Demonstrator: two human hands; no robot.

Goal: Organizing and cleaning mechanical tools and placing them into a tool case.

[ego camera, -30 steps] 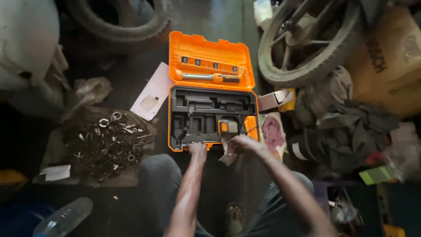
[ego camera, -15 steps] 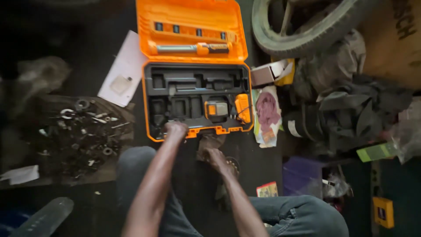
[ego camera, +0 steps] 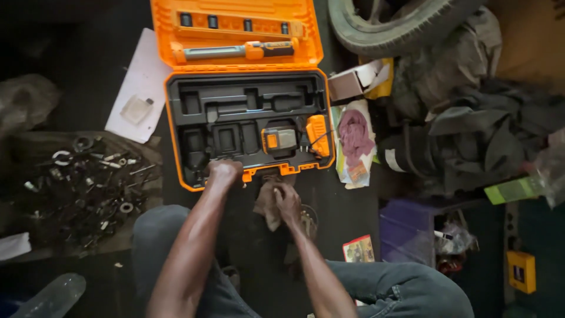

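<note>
The open orange case (ego camera: 247, 126) lies flat on the floor (ego camera: 347, 212) with its lid (ego camera: 235, 29) folded away to the far side, and the risk I judge most likely is at its near edge: the left hand (ego camera: 223, 172) is curled into a fist over the near-left rim, fingers pressed together on the lip, so a pull or push there could slide or tip the case and shake loose the small orange-and-grey unit (ego camera: 279, 140) and the orange piece (ego camera: 318, 134) sitting in the black tray. The loose cable by that piece could snag too. The right hand (ego camera: 286, 199) sits just near of the case's front latches, fingers bunched around a dirty rag (ego camera: 268, 207), pinching it; whether they also touch the case I cannot tell. So the case is directly far of both hands, its rim under the left fingers and just beyond the right ones. A pile of nuts and washers (ego camera: 88, 182) lies well to the left, and a stray elbow could scatter it.
</note>
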